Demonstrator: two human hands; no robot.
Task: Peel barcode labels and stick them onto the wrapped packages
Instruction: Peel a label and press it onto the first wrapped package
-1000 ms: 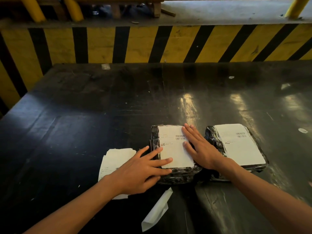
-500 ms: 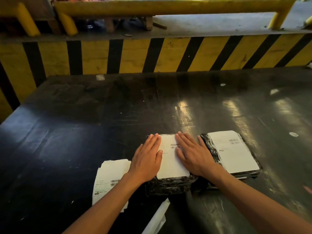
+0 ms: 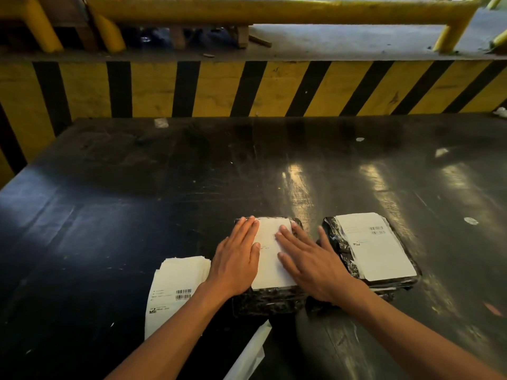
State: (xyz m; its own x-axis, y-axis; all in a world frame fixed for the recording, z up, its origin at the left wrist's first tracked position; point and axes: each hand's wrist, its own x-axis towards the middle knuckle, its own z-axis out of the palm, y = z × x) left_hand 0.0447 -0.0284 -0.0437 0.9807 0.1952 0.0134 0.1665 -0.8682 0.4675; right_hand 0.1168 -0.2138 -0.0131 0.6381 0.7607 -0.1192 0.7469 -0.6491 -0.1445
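Two black wrapped packages lie side by side on the dark table (image 3: 137, 215). The left package (image 3: 271, 303) carries a white barcode label (image 3: 270, 259). My left hand (image 3: 237, 259) lies flat on the label's left edge, fingers together. My right hand (image 3: 310, 259) lies flat on its right part, fingers spread, partly hiding the barcode. Neither hand holds anything. The right package (image 3: 340, 242) bears its own white label (image 3: 375, 245) and is untouched. A stack of barcode labels (image 3: 175, 289) rests on the table left of my left wrist.
A peeled white backing strip (image 3: 249, 355) lies near the table's front edge, between my forearms. Behind the table runs a yellow-and-black striped barrier (image 3: 247, 89) with a yellow rail (image 3: 274, 12) above it. Small paper scraps (image 3: 470, 220) dot the right side.
My left hand has moved from the label's lower left, fingers pointing right, up onto its left edge, pointing forward. My right hand has slid a little inward over the label. The camera tilted up.
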